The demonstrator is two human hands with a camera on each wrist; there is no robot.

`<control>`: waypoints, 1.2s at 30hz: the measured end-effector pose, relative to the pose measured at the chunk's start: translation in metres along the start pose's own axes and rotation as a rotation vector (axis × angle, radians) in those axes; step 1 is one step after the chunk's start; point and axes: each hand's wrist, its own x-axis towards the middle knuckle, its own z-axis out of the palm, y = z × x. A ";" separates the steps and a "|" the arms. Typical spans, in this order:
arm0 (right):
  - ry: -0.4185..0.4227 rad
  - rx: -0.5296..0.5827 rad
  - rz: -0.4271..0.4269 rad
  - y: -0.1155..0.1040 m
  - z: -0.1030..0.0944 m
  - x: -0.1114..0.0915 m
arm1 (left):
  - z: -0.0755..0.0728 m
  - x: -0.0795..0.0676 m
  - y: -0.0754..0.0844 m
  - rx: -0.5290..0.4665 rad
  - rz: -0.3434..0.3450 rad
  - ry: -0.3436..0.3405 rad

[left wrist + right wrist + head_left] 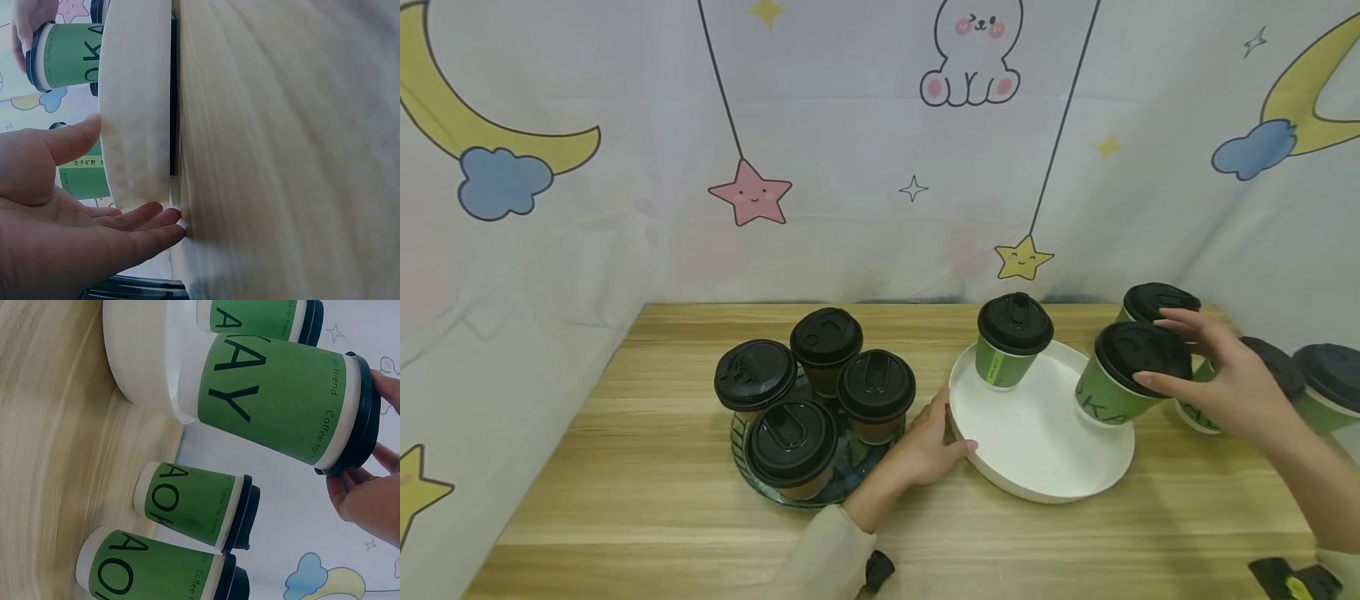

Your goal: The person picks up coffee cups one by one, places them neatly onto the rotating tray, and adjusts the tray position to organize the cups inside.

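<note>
My right hand [1232, 383] holds a green paper coffee cup [1108, 393] by its black lid, thumb on one side and fingers on the other. This cup leans slightly over the right part of a round white tray [1022, 442]. Whether its base touches the tray I cannot tell. Another green cup [1003, 365] with a black lid stands upright at the tray's back left. At the tray's left edge, my left hand [925, 450] grips the rim. The left wrist view shows the thumb [81, 134] on the rim and the other fingers against the wall and underside.
Left of the white tray, a green glass plate [748, 479] bears several brown cups [876, 429] with black lids. More green cups [187, 503] stand on the wooden table [625, 467] at the right. A printed cloth [842, 125] hangs behind the table.
</note>
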 end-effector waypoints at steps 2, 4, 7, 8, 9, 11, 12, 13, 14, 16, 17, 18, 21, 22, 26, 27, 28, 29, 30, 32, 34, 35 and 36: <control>-0.010 0.013 -0.013 0.000 0.002 0.001 | 0.000 0.000 0.000 0.003 0.001 0.001; -0.020 0.027 -0.026 -0.001 0.003 0.001 | 0.000 0.000 0.000 0.002 0.002 0.002; -0.042 0.037 -0.033 -0.002 0.006 0.001 | 0.000 0.000 0.000 0.007 0.005 0.003; -0.048 0.039 -0.031 -0.003 0.007 0.001 | 0.000 0.000 -0.001 0.008 0.007 0.003; -0.053 0.041 -0.029 -0.004 0.008 0.001 | 0.000 0.000 0.000 0.008 0.009 0.004; -0.070 0.051 -0.028 -0.005 0.009 0.000 | 0.000 0.000 -0.001 0.012 0.015 0.007; -0.075 0.052 -0.024 -0.006 0.010 0.000 | 0.000 0.001 -0.001 0.012 0.016 0.007; -0.081 0.059 -0.023 -0.007 0.011 -0.001 | 0.000 0.001 -0.001 0.011 0.019 0.008; -0.089 0.068 -0.024 -0.007 0.012 -0.001 | 0.001 0.001 -0.002 0.010 0.022 0.009; -0.104 0.081 -0.029 -0.009 0.013 -0.001 | 0.001 0.002 -0.002 0.010 0.025 0.010; -0.108 0.084 -0.030 -0.010 0.014 -0.001 | 0.001 0.002 -0.003 0.009 0.026 0.010; -0.110 0.086 -0.033 -0.011 0.014 -0.001 | 0.001 0.002 -0.003 0.007 0.028 0.009; -0.116 0.093 -0.051 -0.014 0.017 -0.002 | 0.001 0.002 -0.004 0.007 0.032 0.009; -0.114 0.088 -0.059 -0.015 0.018 -0.002 | 0.001 0.002 -0.004 0.007 0.032 0.009; -0.098 0.078 -0.098 -0.018 0.023 -0.002 | 0.002 0.002 -0.004 0.003 0.028 0.009; -0.095 0.075 -0.108 -0.019 0.025 -0.002 | 0.002 0.002 -0.004 0.002 0.027 0.008; -0.094 0.073 -0.113 -0.020 0.026 -0.002 | 0.002 0.002 -0.004 0.001 0.026 0.008; -0.098 0.080 -0.117 -0.021 0.027 -0.002 | 0.002 0.002 -0.004 -0.001 0.026 0.008; -0.102 0.087 -0.120 -0.022 0.028 -0.002 | 0.002 0.002 -0.004 -0.001 0.026 0.008; -0.113 0.097 -0.123 -0.025 0.029 -0.002 | 0.002 0.002 -0.003 -0.001 0.026 0.008; -0.122 0.107 -0.125 -0.027 0.031 -0.002 | 0.002 0.002 -0.003 0.002 0.026 0.008; -0.125 0.111 -0.129 -0.028 0.032 -0.002 | 0.002 0.002 -0.003 0.003 0.027 0.009; -0.126 0.115 -0.133 -0.029 0.033 -0.003 | 0.002 0.002 -0.003 0.006 0.027 0.009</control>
